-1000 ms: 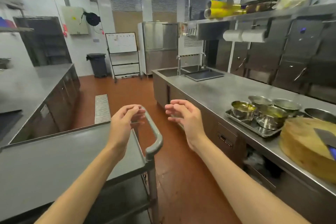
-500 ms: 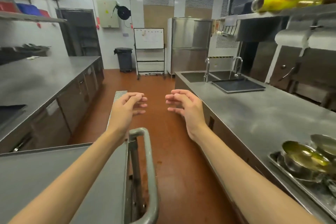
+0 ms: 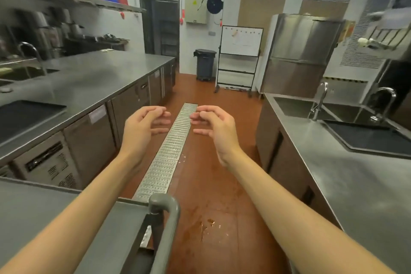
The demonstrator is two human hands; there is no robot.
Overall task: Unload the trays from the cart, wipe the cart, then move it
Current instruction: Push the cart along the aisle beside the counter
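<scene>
The steel cart [image 3: 55, 218] fills the lower left, its top shelf bare. Its grey tubular handle [image 3: 166, 224] curves down at the bottom centre. Both my arms reach forward above and past the handle. My left hand [image 3: 142, 129] and my right hand [image 3: 215, 129] hover over the floor, palms facing each other, fingers curled and apart, holding nothing. Neither hand touches the cart. A dark tray [image 3: 24, 115] lies on the left counter and another dark tray [image 3: 369, 138] lies on the right counter by the sink.
Steel counters [image 3: 93, 80] line both sides of a red-floored aisle with a metal drain grate [image 3: 171, 151] down its middle. A grey bin [image 3: 205, 64], a whiteboard stand [image 3: 240, 55] and a steel cabinet [image 3: 300, 55] stand at the far end. Small stains mark the floor by the handle.
My view has swung left and forward along the aisle; the tray of metal bowls on the right counter has left the frame. My left hand has come off the cart handle and both hands are ahead of it.
</scene>
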